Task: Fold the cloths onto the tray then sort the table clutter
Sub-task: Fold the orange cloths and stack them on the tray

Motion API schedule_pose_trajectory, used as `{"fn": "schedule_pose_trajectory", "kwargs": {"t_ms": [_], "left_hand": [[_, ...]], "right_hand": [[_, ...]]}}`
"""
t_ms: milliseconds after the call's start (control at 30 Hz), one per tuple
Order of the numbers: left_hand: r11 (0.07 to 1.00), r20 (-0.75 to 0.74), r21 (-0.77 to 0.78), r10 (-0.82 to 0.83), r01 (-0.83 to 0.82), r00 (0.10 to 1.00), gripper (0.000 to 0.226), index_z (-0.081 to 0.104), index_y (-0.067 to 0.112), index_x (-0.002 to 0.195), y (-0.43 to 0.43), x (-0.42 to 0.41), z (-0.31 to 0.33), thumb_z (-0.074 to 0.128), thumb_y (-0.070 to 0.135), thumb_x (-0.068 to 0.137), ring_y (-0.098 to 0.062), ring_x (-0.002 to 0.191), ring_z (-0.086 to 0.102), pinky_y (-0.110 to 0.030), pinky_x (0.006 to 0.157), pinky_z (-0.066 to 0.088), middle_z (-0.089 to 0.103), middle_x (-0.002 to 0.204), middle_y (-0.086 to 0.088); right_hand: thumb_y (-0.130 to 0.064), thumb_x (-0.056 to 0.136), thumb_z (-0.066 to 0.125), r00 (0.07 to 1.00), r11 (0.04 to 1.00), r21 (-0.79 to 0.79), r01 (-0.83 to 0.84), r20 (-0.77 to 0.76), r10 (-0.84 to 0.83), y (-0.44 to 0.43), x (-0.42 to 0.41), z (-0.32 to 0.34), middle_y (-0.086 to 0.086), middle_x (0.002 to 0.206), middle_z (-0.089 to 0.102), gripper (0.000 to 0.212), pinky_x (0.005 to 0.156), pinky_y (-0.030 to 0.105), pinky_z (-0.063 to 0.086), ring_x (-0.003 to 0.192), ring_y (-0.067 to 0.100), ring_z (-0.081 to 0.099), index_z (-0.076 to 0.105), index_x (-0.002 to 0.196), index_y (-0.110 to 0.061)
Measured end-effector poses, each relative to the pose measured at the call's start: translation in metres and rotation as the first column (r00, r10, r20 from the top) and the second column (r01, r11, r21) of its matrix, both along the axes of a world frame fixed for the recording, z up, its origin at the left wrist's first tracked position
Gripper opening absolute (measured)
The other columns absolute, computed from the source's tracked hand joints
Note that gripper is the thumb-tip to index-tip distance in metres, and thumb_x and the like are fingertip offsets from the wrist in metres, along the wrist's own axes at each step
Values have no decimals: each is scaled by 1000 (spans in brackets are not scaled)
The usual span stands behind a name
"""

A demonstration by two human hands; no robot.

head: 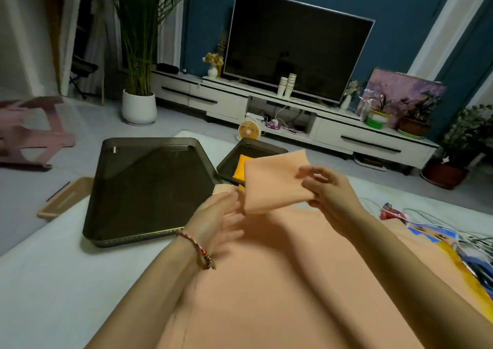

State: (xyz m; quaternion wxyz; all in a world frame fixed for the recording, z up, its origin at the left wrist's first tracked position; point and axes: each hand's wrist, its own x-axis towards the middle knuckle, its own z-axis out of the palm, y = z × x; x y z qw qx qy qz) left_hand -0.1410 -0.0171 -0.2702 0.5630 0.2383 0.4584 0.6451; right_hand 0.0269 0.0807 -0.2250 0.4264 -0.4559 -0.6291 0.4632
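- Peach cloth (pixel 274 183), folded to a small flat panel, is held up between the two hands, above the table.
- The right hand (pixel 330 193) pinches its right edge between thumb and fingertips.
- The left hand (pixel 216 215) meets the lower left corner with fairly straight fingers. It is blurred, so I cannot tell whether it nips the corner or only steadies it.
- More peach fabric (pixel 293 282) lies spread beneath both forearms; whether it is one piece with the held cloth is unclear.
- The big tray (pixel 149 188) sits just left of the left hand, with nothing in it.
- A small tray (pixel 229 161) lies beyond the hands, partly hidden by the cloth, with a yellow cloth (pixel 242 165) inside.
- Cables (pixel 466 236) and other clutter lie to the right of the right arm, not yet sorted.
- The step in hand looks like finishing a fold. To do it well, match the corners before letting go, keep the panel taut so no crease sets askew, and carry it left to the big tray, laying it flat with both hands.
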Motion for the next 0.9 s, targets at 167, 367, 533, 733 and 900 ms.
{"fn": "schedule_pose_trajectory", "kwargs": {"t_ms": [167,367,533,733,900], "left_hand": [[999,-61,6,-31,32,998,17,51,18,112,16,-9,-11,49,20,95,-17,98,57,-29,77,46,57,109,-1],[997,-219,-51,-68,58,973,21,51,21,116,21,-11,-33,51,21,95,-5,89,55,-18,70,45,58,108,3],[997,-218,-52,-66,56,974,9,56,23,96,21,-13,-28,51,15,94,-7,88,57,-20,65,44,60,103,-3],[997,-385,-17,-77,76,920,11,57,21,99,13,-2,-28,51,13,94,-8,72,50,-16,61,40,58,91,5],[992,-579,-9,-111,129,808,14,56,25,93,4,18,-28,52,11,93,-2,71,50,-14,65,40,59,94,7]], "right_hand": [[1,95,45,977,986,37,165,-141,-158,74,-57,-1,3,98,56,25,56,21,41,70,13,49,61,109,-10],[1,92,43,871,944,180,277,367,-326,129,-81,-73,12,119,58,31,84,30,45,101,24,56,62,116,-4],[-14,97,40,634,894,437,95,666,-393,137,-86,-91,18,122,56,30,91,34,39,112,32,49,61,116,-7],[-28,101,30,521,914,396,85,764,-380,114,-78,-77,17,148,29,40,106,40,25,132,34,27,49,132,-12],[-19,93,49,683,926,378,-1,677,-275,57,-12,-67,12,140,42,38,105,32,24,131,28,31,50,131,-12]]}}
